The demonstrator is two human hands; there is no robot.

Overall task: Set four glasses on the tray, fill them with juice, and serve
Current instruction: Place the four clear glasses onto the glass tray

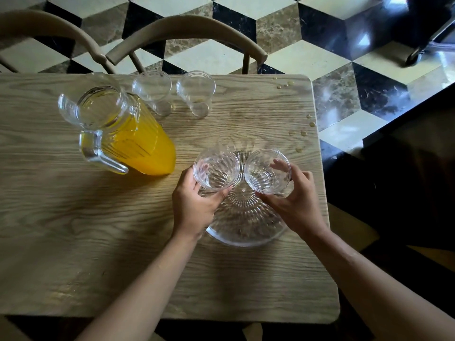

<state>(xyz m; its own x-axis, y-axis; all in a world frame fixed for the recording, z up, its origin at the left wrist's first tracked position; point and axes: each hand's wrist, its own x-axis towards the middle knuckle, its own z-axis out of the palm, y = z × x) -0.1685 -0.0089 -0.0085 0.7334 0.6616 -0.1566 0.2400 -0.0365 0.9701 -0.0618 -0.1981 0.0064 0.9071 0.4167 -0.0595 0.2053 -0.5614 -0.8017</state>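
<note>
Glasses, four in total, are clear and empty. Two of them stand over the clear ribbed tray point(246, 217), which lies on the wooden table point(73, 217) toward its 3 o'clock edge. The left glass point(216, 170) sits at the tray's 11 o'clock; the left hand point(194, 205) wraps it from its 7 o'clock side, fingers closed around the wall. The right glass point(267, 171) sits at the tray's 1 o'clock; the right hand point(295, 200) grips it from its 4 o'clock side, thumb below the rim and fingertips curled over the far rim. Whether either base touches the tray cannot be told.

The two remaining glasses stand upright on the table at 12 o'clock from the tray, well apart from it: the third glass point(152, 91) and, just beside it at 3 o'clock, the fourth glass point(196, 93).

A clear pitcher point(118, 129) of orange juice point(147, 148) stands at 10 o'clock from the tray, handle toward the viewer. Droplets point(304, 132) dot the table's 3 o'clock edge. Two chair backs point(187, 28) stand behind the table.
</note>
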